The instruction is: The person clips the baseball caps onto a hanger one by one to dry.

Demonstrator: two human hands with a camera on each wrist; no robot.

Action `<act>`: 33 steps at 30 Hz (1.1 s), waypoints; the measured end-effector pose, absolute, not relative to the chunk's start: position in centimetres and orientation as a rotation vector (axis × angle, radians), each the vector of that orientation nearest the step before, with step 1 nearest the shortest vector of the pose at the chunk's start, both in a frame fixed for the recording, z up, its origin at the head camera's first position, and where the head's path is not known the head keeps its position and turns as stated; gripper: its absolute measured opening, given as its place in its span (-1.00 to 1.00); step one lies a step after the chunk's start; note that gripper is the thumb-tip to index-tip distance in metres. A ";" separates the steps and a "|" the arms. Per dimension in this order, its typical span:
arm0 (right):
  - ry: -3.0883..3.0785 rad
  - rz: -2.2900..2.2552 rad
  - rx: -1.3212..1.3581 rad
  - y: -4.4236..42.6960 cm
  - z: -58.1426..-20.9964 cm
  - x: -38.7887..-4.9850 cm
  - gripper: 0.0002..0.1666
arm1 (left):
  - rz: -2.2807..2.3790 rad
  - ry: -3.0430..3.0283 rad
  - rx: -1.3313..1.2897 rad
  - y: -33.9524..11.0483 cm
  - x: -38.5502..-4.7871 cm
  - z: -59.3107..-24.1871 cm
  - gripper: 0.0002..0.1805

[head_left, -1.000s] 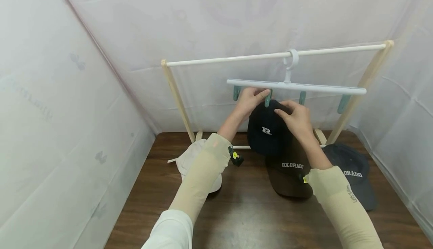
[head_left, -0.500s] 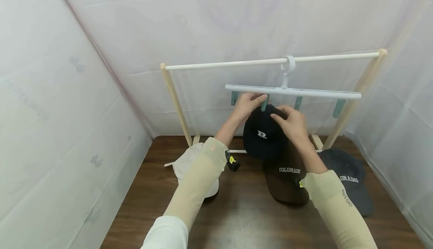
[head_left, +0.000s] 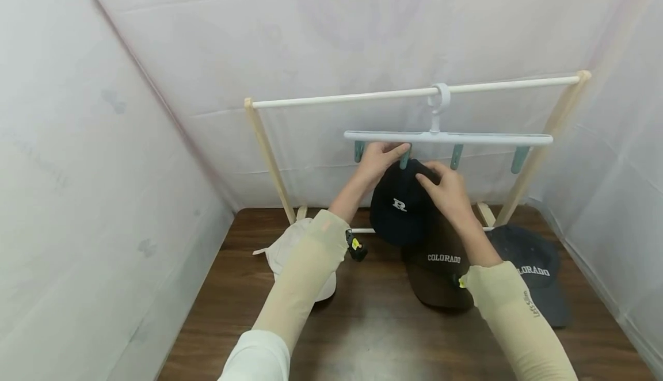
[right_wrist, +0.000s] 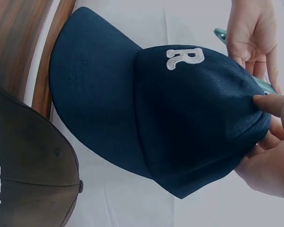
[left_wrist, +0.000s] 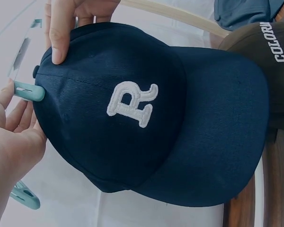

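Observation:
A navy baseball cap (head_left: 396,220) with a white letter R hangs below the white clip hanger (head_left: 383,136), brim down. My left hand (head_left: 376,162) pinches a green clip (left_wrist: 29,91) between thumb and fingers at the top of the cap. The clip's tip overlaps the crown; whether it bites the cloth I cannot tell. On the crown's other side my right hand (head_left: 448,188) holds the cap, thumb on the front and fingers behind. In the right wrist view the navy cap (right_wrist: 180,109) shows its brim and crown from the side.
The hanger hooks over the rail (head_left: 331,99) of a wooden rack. More green clips hang from it, one at the far right (head_left: 520,160). On the wooden table (head_left: 362,335) lie a white cap (head_left: 290,243), a brown COLORADO cap (head_left: 437,283) and a dark grey cap (head_left: 544,294).
The head view has shifted slightly, moving the whole scene a little in the frame. Both hands keep their places on the clip and the navy cap.

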State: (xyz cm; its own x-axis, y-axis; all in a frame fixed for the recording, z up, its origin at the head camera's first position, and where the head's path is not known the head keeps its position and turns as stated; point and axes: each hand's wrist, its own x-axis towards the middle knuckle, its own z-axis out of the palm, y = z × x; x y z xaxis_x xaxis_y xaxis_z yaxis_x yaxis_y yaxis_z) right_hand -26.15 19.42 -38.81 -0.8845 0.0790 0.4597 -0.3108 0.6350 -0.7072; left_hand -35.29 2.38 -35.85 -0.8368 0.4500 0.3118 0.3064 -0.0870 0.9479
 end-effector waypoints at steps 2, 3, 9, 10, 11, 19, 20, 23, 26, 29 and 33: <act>-2.404 1.159 0.174 19.5 -38.7 -26.2 -0.64 | 2.084 2.030 0.862 2.4 -35.5 -35.9 -0.64; -2.404 1.156 0.170 19.5 -38.7 -26.2 -0.63 | 2.091 2.024 0.867 2.4 -35.5 -35.9 -0.63; -2.401 1.155 0.155 19.4 -38.9 -26.1 -0.60 | 2.038 2.092 0.823 2.1 -35.7 -36.1 -0.57; -2.399 1.153 0.151 19.4 -38.9 -26.0 -0.60 | 2.019 2.112 0.819 2.1 -35.7 -36.1 -0.56; -2.396 1.151 0.150 19.5 -39.0 -25.9 -0.60 | 2.004 2.126 0.820 2.0 -35.7 -36.2 -0.54; -2.361 1.099 0.184 19.7 -39.1 -25.8 -0.63 | 1.948 2.152 0.831 1.8 -35.8 -36.5 -0.53; -2.352 1.098 0.184 19.7 -39.2 -25.8 -0.64 | 1.936 2.158 0.840 1.8 -35.9 -36.4 -0.53; -2.338 1.077 0.197 19.7 -39.2 -25.8 -0.64 | 1.906 2.198 0.884 1.7 -35.8 -36.4 -0.53; -2.336 1.070 0.215 19.9 -39.3 -25.6 -0.63 | 1.872 2.242 0.914 1.6 -35.6 -36.6 -0.54; -2.332 1.078 0.216 20.2 -39.5 -25.3 -0.62 | 1.818 2.278 0.931 1.7 -35.5 -37.1 -0.53; -2.320 1.071 0.204 20.5 -39.5 -25.2 -0.63 | 1.790 2.284 0.951 1.6 -35.3 -37.6 -0.53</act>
State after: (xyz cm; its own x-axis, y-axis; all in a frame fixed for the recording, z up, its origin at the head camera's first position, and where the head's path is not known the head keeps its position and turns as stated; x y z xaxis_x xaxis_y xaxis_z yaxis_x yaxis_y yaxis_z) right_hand -25.15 20.54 -39.54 -0.8259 0.0957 0.5556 -0.3607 0.6677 -0.6512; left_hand -35.32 1.61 -37.63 -0.8025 0.5165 0.2987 0.4134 0.1204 0.9026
